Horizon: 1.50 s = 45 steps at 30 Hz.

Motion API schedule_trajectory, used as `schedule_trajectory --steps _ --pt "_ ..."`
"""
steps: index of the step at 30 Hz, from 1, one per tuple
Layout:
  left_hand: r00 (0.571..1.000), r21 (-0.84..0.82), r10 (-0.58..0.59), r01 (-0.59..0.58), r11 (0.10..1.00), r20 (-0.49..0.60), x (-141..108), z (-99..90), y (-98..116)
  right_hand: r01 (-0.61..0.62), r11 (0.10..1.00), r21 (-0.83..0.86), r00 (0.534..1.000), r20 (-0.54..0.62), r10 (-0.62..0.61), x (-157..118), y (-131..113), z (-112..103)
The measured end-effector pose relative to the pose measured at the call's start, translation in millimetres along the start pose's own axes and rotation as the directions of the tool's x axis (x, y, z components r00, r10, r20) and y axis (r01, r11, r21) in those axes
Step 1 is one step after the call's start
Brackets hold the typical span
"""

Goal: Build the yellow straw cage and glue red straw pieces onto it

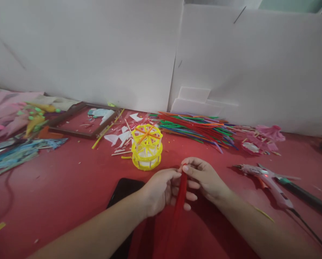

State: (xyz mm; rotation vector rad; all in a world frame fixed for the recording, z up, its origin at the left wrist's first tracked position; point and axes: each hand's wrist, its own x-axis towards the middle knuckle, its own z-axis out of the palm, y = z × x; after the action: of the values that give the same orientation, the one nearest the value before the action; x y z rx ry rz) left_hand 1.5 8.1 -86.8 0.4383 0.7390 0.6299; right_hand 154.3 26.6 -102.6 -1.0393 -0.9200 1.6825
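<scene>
A long red strip (180, 192), fabric-like and blurred lower down, hangs between my hands toward the bottom of the view. My right hand (206, 176) is closed in a pinch on its top end. My left hand (163, 190) also grips the strip near the top, its thumb and index finger meeting the right fingertips while the other fingers curl loosely behind. Just beyond my hands stands a small round yellow frame (147, 158) of fuzzy pipe cleaners and sticks, with orange and yellow spokes on top. Under my left wrist lies a black phone (125, 189), partly covered.
On the red table (77, 194) lie a bundle of coloured pipe cleaners (193, 127), a pink craft piece (266, 138), a glue gun (271, 183) with its cord, and a dark-handled tool (307, 196). A brown frame (71, 133) and blue fabric (26, 153) are left. White boards (96, 54) stand behind.
</scene>
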Motion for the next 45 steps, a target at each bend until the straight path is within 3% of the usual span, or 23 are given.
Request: schedule_trajectory --steps 9,13,20,27,31,34,37,39,42,45 --pt "0.998 -0.051 0.002 -0.006 0.999 -0.067 -1 1.8 2 0.043 0.998 0.052 0.998 -0.047 -0.04 1 1 0" --pt "0.998 -0.052 0.008 -0.011 0.999 -0.058 0 -0.4 2 0.076 0.996 0.042 0.997 0.0 -0.076 -1 1 -2" --pt "0.996 -0.09 0.084 -0.085 0.992 -0.013 -1 -2.6 4 0.013 0.994 0.11 0.995 0.094 -0.023 -5 -3 0" --pt "0.996 0.001 0.068 -0.068 0.998 0.061 -2 -3.3 5 0.074 0.995 0.068 0.979 0.187 -0.086 -3 -5 -2" --pt "0.989 0.139 0.145 -0.148 0.979 0.03 0 -2.9 0 0.117 0.993 0.018 0.972 0.204 -0.118 -1 -4 -3" --pt "0.937 0.406 0.348 -0.315 0.858 -0.01 2 -4.6 -5 0.188 0.979 -0.078 0.98 0.074 -0.183 0 -4 -1" --pt "0.84 0.7 0.541 -0.414 0.582 0.046 1 -6.5 -9 0.197 0.971 -0.133 0.98 0.028 -0.195 -2 -5 1" --pt "0.815 0.778 0.573 -0.415 0.471 0.087 1 -7.2 -10 0.187 0.973 -0.137 0.982 0.037 -0.183 -2 -5 3" --pt "0.807 0.806 0.581 -0.412 0.425 0.106 0 -7.0 -8 0.18 0.973 -0.144 0.984 0.032 -0.177 -3 -7 4" --pt "0.787 0.756 0.607 -0.462 0.463 0.109 1 -5.8 -4 0.169 0.974 -0.151 0.986 0.026 -0.167 -3 -10 6"
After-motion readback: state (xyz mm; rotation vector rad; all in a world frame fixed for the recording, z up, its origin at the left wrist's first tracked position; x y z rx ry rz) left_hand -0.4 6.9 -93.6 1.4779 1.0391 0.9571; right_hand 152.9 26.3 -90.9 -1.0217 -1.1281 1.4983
